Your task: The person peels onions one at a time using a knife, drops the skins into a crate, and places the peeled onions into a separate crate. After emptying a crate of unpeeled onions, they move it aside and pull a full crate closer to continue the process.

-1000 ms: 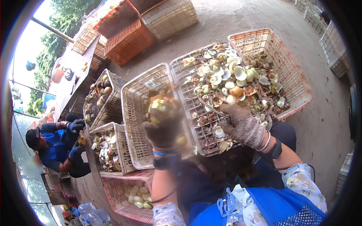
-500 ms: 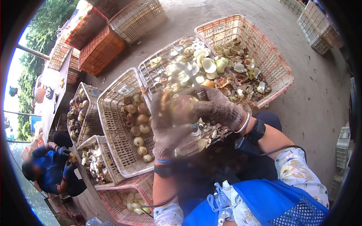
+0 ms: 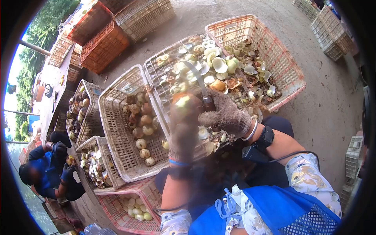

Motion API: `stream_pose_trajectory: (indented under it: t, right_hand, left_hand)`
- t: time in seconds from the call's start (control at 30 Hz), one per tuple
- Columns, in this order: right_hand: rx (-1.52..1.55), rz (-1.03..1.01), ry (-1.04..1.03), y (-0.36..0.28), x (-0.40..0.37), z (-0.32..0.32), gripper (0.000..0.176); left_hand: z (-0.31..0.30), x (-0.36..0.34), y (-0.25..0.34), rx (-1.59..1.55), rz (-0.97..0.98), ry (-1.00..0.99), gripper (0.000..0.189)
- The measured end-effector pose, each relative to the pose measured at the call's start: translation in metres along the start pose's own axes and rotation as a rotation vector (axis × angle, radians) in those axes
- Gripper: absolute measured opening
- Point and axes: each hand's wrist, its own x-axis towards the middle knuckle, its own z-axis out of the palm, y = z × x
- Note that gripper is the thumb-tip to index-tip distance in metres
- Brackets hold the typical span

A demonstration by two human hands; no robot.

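Bare ground is seen; above the peel-covered crate, a knife is gripped by the right hand, an onion (likely firm, best cupped) by the left hand.

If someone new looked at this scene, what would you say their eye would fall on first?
Probably the curved knife in the gloved right hand, mid-view, beside the blurred left hand with its round bulb. Next might come the heap of pale, cup-shaped peelings just beyond the hands, then the bright orange crate at upper left.
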Motion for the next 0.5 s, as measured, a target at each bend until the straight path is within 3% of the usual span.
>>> stream_pose_trajectory:
  t: [0.07, 0.1, 0.17, 0.2, 0.27, 0.33, 0.4, 0.43, 0.5]
  right_hand:
    - [-0.066, -0.092, 0.005, 0.003, 0.0, 0.003, 0.051]
    - [-0.065, -0.091, 0.003, 0.001, 0.0, 0.003, 0.051]
    - [-0.098, 0.073, 0.088, -0.011, -0.002, 0.008, 0.047]
    - [-0.099, 0.069, 0.088, -0.011, -0.002, 0.008, 0.047]
    - [0.029, -0.012, 0.126, -0.012, -0.003, 0.007, 0.041]
    - [0.002, -0.083, 0.129, 0.006, 0.005, -0.002, 0.042]
    - [-0.574, -0.466, 0.131, 0.024, 0.012, -0.009, 0.043]
    - [-0.574, -0.464, 0.133, 0.013, 0.007, -0.004, 0.043]
    - [-0.609, -0.177, 0.187, -0.016, -0.009, 0.009, 0.043]
  left_hand:
    - [0.001, 0.005, -0.003, 0.327, 0.05, 0.117, 0.075]
    - [0.003, 0.006, -0.002, 0.327, 0.051, 0.119, 0.075]
    - [0.014, 0.007, 0.009, 0.438, 0.07, 0.15, 0.074]
    - [0.02, 0.01, 0.014, 0.438, 0.073, 0.148, 0.074]
    - [0.027, 0.013, 0.021, 0.152, 0.193, 0.1, 0.073]
    - [0.029, 0.013, 0.019, 0.198, 0.253, 0.098, 0.071]
    - [0.04, 0.013, 0.024, 0.29, 0.32, 0.198, 0.068]
    - [0.043, 0.012, 0.03, 0.29, 0.318, 0.198, 0.068]
    - [0.044, 0.008, 0.042, 0.522, 0.104, 0.207, 0.062]
